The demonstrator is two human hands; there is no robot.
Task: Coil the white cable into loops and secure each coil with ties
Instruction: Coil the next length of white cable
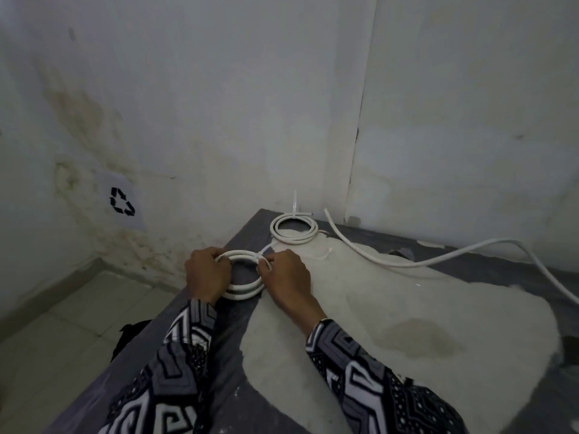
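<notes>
- Head view, only 1 cam. The near coil (242, 275) of white cable lies on the grey table (200, 355), close to its left edge, between both hands.
- Left hand (206, 274) has its fingers curled over the coil's left side and holds the loops together.
- Right hand (286, 277) is on the coil's right side. Its fingertips (266, 267) pinch at the loops, prob. on a thin white tie (265, 250) that sticks out there. Too small to be sure the tie is pulled shut.
- A 2nd coil, the far coil (294, 230), sits at the back corner of the table. A tie tail (295, 200) stands up from it, so it looks done.
- The loose cable (438, 260) runs from behind the far coil across the table & off the right side. Lots left to coil, I think.
- How it will handle: cable looks light but stiff & springy. Loops prob. want to pop open if let go. Looks smooth, so may slide in the fingers. Not a thing that breaks.
- Best hold: squeeze all loops at once, on the side across from the tie, like the left hand does.
- Edges: the near coil is right by the table's left edge, w/ the tiled floor (62, 324) below. It could slip off.
- Room: the pale worn patch (391, 308) to the right is wide & flat. Walls are close behind the far coil, so pull loose cable toward the person, not back.
</notes>
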